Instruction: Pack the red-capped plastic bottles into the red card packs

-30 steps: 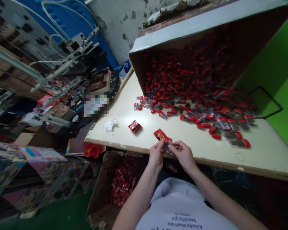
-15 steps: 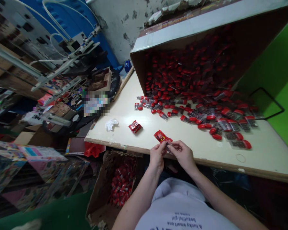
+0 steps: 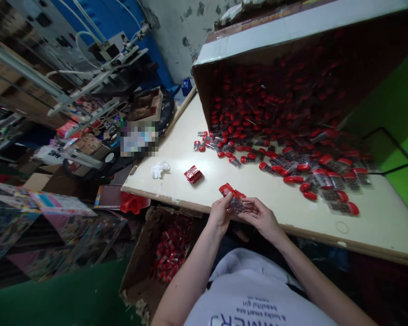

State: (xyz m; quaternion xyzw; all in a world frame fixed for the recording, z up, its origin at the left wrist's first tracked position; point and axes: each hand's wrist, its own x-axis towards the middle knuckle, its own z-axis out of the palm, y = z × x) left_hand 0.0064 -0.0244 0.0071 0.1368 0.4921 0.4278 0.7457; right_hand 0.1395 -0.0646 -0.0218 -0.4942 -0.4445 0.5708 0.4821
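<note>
Just over the table's front edge, my left hand (image 3: 221,212) is closed on a small clear bottle (image 3: 237,206) filled with dark pellets. My right hand (image 3: 263,218) has its fingers bent around the right end of the same bottle. A red printed packet (image 3: 227,189) lies at the table edge, right behind the left fingertips and partly covered by them. Farther left rests a small stack of red packets (image 3: 193,174). Many similar bottles with red caps (image 3: 268,168) are spread beyond my hands.
A large tipped carton (image 3: 201,90) spills red-capped bottles onto the white table (image 3: 177,192). Below the front edge stands an open carton (image 3: 136,262) of red packets. Crumpled tissue (image 3: 160,170) lies at left, a thin ring (image 3: 342,227) at right. Machinery (image 3: 105,68) stands back left.
The clear bottle has come into fuller view between my hands, and my right fingers have spread a little along it. The view has shifted slightly.
</note>
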